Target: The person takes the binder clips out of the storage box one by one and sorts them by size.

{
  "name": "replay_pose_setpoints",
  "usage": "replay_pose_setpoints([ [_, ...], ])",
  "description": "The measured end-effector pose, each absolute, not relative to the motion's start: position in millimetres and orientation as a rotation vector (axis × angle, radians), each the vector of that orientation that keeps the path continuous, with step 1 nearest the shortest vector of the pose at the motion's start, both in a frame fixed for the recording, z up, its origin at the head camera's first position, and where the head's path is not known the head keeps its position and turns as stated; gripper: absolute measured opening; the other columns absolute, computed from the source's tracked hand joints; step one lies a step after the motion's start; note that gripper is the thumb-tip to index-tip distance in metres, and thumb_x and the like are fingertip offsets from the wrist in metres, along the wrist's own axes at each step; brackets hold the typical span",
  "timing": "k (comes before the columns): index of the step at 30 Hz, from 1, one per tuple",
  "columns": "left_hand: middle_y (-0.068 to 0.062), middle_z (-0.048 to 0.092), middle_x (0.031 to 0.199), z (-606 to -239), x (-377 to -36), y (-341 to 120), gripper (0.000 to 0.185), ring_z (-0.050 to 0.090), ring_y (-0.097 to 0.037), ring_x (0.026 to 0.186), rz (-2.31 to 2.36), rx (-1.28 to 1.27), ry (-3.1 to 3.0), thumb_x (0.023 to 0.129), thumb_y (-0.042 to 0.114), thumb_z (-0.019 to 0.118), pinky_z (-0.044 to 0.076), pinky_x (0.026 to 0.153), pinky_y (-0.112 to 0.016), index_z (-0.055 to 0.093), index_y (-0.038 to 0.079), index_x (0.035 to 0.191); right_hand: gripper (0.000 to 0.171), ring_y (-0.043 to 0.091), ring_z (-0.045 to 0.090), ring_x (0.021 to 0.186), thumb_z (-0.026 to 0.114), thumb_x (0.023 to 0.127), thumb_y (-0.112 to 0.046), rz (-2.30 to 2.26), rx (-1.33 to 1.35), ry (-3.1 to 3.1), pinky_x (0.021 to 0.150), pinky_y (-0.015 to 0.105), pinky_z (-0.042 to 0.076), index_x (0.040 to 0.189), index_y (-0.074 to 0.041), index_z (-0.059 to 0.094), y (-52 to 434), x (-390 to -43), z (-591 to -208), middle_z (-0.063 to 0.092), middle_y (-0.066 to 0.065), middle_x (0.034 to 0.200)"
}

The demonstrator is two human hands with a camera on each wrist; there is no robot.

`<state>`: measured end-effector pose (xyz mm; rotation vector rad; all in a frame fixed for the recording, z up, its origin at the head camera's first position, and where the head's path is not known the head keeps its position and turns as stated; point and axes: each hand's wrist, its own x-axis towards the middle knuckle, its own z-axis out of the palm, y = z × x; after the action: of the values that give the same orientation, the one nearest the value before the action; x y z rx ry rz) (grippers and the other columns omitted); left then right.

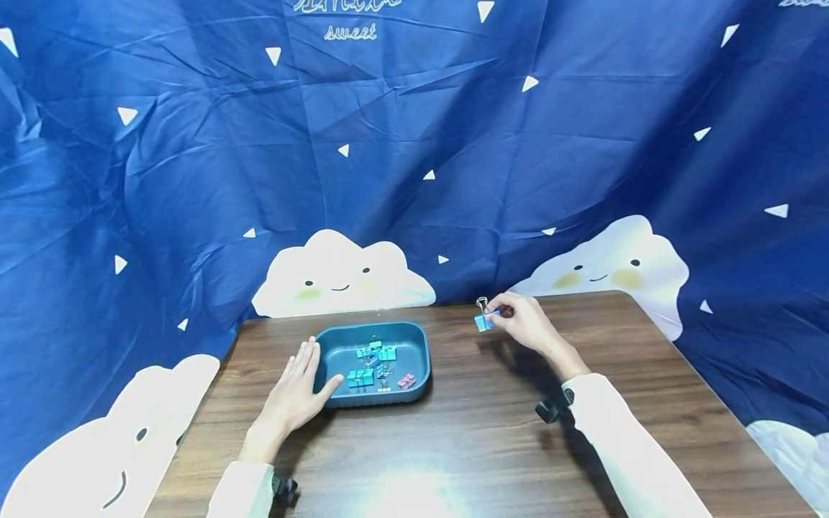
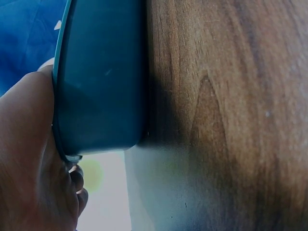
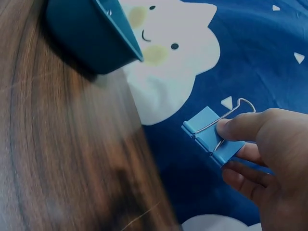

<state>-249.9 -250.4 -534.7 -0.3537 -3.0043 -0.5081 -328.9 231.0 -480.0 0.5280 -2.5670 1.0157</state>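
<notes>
My right hand [image 1: 527, 325] is raised over the back of the table, right of the tray, and pinches a blue binder clip [image 1: 482, 323] between thumb and fingers. In the right wrist view the clip [image 3: 206, 129] has a wire handle standing out, with my thumb on its body. My left hand [image 1: 294, 392] rests on the left rim of a dark teal tray [image 1: 382, 400], its fingers straight. Inside the tray lie several teal and blue binder clips [image 1: 360, 378] and some small pink clips [image 1: 406, 380].
The tray sits left of centre on a brown wooden table [image 1: 492, 446]. Behind the table hangs a blue curtain [image 1: 414, 144] printed with white clouds and triangles. A dark wrist camera [image 1: 547, 411] is strapped to the right wrist.
</notes>
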Motion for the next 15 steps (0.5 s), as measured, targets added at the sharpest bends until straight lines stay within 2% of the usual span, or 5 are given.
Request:
replay_pose_setpoints([
  [3,-0.019,0.014,0.179,-534.7,-249.7,-250.2,0.103,0.014,-0.039,0.167,-0.508,-0.353,-3.007,0.104,0.074,0.043,0.015,0.136,-0.056,0.018,-0.002,0.169,0.007,0.025,0.072,0.087,0.083,0.091,-0.009,1.044,0.487,-2.595,0.084,0.051,0.061,0.097,-0.012,0.079,235.5,-330.5,-483.6,0.078,0.007,0.099],
  [10,-0.019,0.013,0.179,-534.3,-249.4,-250.6,0.103,0.014,-0.039,0.167,-0.512,-0.349,-3.006,0.104,0.074,0.044,0.015,0.136,-0.057,0.019,-0.002,0.169,0.006,0.019,0.069,0.084,0.082,0.092,-0.011,1.04,0.428,-2.658,0.079,0.033,0.056,0.097,-0.011,0.078,242.0,-335.8,-493.7,0.078,0.007,0.095],
  [15,-0.019,0.013,0.179,-534.2,-249.7,-250.7,0.104,0.013,-0.038,0.167,-0.509,-0.351,-3.007,0.104,0.075,0.043,0.016,0.136,-0.057,0.019,-0.002,0.169,0.006,0.016,0.068,0.082,0.082,0.092,-0.009,1.054,0.385,-2.675,0.078,0.029,0.054,0.095,-0.01,0.078,244.7,-338.0,-502.7,0.078,0.008,0.094],
])
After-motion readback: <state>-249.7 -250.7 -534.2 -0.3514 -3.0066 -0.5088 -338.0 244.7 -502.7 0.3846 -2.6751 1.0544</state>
